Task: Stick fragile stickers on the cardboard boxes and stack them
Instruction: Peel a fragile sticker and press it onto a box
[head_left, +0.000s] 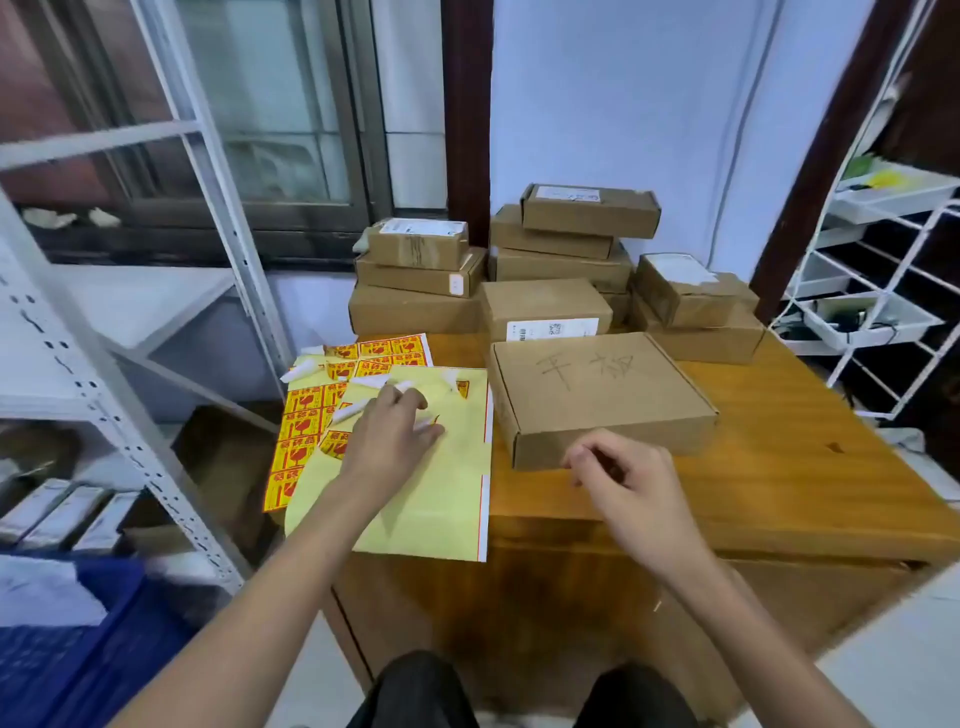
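- Right hand (621, 480) hovers over the wooden table (779, 467) just at the near edge of the flat cardboard box (597, 395) — fingers loosely curled, holding nothing I can make out.
- Left hand (395, 436) rests on the mostly peeled yellow backing sheet (431, 493), fingertips pinched near its upper part (whether a sticker is between them is too blurred to tell).
- The box lies just right of that sheet — its long axis left to right, so a sticker travels rightward.
- Further back, fuller fragile sticker sheets (384, 353), then stacked boxes (566, 234).
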